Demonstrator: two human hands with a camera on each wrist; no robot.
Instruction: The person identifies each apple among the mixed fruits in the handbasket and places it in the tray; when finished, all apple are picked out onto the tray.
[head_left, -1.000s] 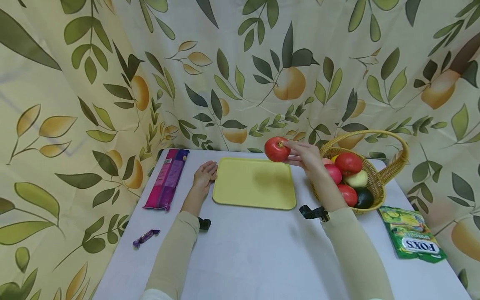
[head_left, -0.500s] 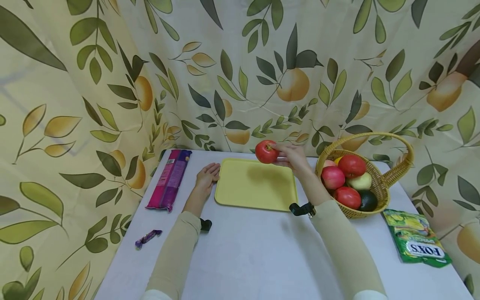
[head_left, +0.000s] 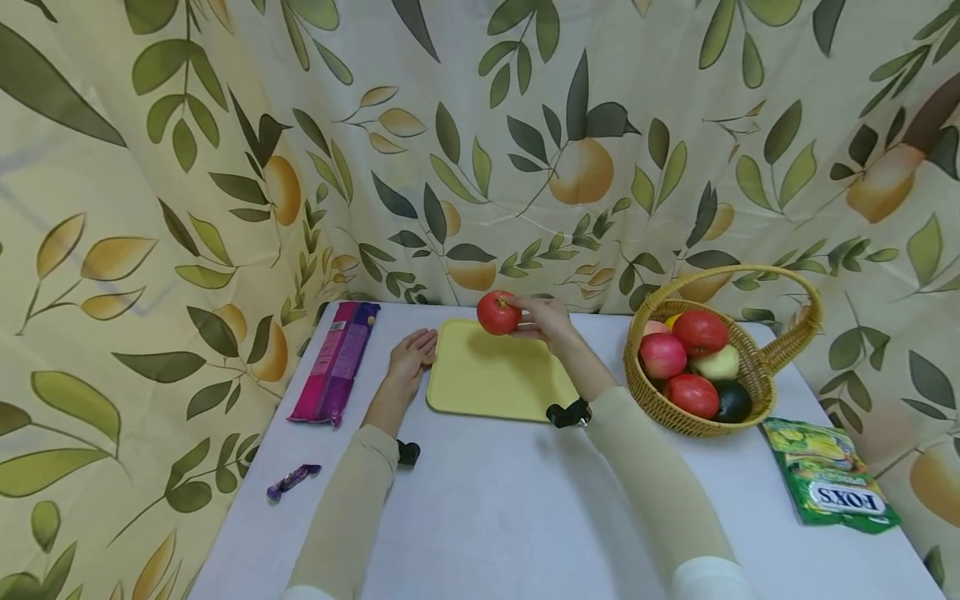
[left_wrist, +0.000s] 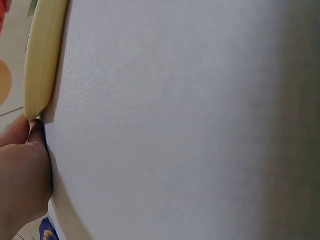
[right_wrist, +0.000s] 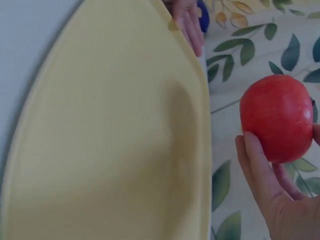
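A red tomato (head_left: 498, 312) is held up in my right hand (head_left: 546, 321), above the far part of a yellow tray (head_left: 495, 383). In the right wrist view, the fingers and thumb of that hand grip the tomato (right_wrist: 276, 119) from opposite sides, clear of the tray's surface. My left hand (head_left: 410, 357) lies beside the tray's left edge, its fingers fairly straight. The right wrist view shows the thumb of the left hand (right_wrist: 186, 17) touching the rim while its fingers extend along the outside.
At the right stands a wicker basket (head_left: 697, 425) with several fruits and vegetables, its handle arching high. A green FOX'S packet (head_left: 832, 475) lies in front of it. On the left are a pink-purple packet (head_left: 335, 362) and a small wrapped candy (head_left: 292, 482). A patterned curtain (head_left: 510, 233) hangs behind.
My right hand has carried the tomato leftward from near the basket to over the tray, slightly lower. My left hand has stayed at the tray's left edge.
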